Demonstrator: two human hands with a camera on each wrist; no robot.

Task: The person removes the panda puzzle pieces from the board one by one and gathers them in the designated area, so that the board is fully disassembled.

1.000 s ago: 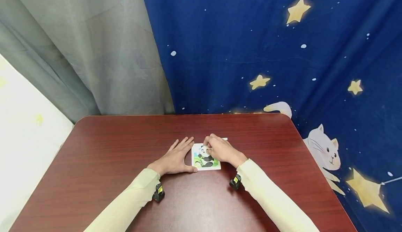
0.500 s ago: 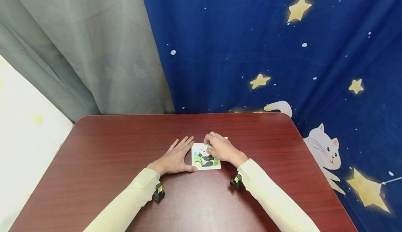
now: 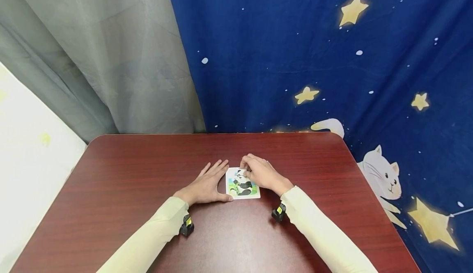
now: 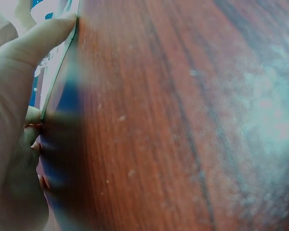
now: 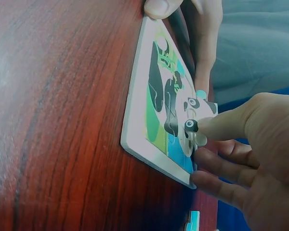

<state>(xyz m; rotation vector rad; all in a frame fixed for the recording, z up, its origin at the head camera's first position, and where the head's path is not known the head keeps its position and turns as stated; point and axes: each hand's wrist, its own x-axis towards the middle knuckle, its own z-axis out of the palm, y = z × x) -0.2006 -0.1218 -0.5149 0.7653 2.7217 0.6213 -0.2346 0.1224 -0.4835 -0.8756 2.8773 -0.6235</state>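
Note:
A square panda jigsaw puzzle (image 3: 244, 197) with a white frame lies on the table between the hands. My left hand (image 3: 207, 186) spreads its straight fingers along the puzzle's left side, thumb resting on the near-left corner. In the right wrist view, my right hand (image 5: 236, 154) pinches a puzzle piece (image 5: 200, 109) printed with the panda's face. That piece stands tilted and raised at the far part of the puzzle board (image 5: 140, 150). From the head view, the right hand covers the board's upper right area.
Another small puzzle piece (image 5: 194, 221) lies on the table beyond the board in the right wrist view. The reddish-brown wooden table (image 3: 140, 174) extends around both hands. A blue star-patterned curtain (image 3: 258, 59) and a grey curtain (image 3: 140, 59) hang behind its far edge.
My right hand has shifted slightly right and away while pinching the face piece, and the piece's face shows more clearly than half a second ago. The left hand keeps its place.

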